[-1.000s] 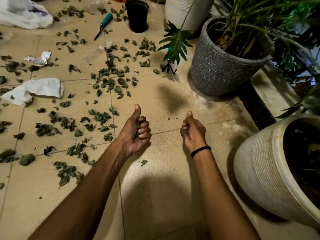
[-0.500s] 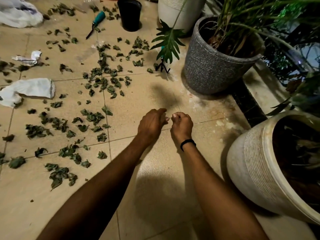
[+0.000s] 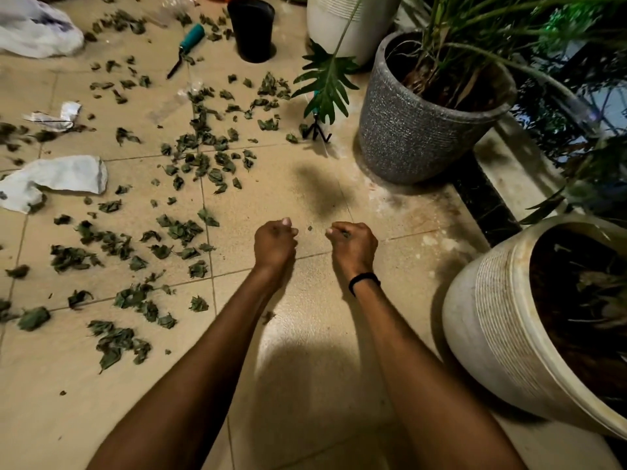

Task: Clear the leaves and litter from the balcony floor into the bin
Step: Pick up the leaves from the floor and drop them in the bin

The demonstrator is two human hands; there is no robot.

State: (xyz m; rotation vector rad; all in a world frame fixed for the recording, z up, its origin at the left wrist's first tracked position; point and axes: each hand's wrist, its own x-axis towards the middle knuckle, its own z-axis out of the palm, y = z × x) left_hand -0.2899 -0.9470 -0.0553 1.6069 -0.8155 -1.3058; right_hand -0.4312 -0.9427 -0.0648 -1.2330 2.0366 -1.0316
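Right now both hands hang at frame centre, low over the floor, near each other but apart. The R hand, the one w/ the black band, has its grip pinched on a leaf scrap; a bit of green shows at the fingertips. The L hand is a closed fist, thumb on top. It's prob. clamped on scraps too, but the fingers hide the inside, so that's a guess. Tight fists make sense, since small dry bits slip out of a loose palm.

Leaves lie scattered on the tiles across the left half and upper middle of the frame, thick just left of the L hand. One speck lies between the hands. Litter is mixed in: crumpled paper at mid left, a wrapper above it, and a white bag in the upper left corner. A teal tool lies near a black tub at top centre. The tub could be the bin, but I can't confirm. A grey pot and a white pot line the right side, and the tiles before them look picked over.

Judgement: early days, w/ most leaves not yet lifted. Next comes carrying both handfuls to the bin w/o shedding bits, then working leftward.
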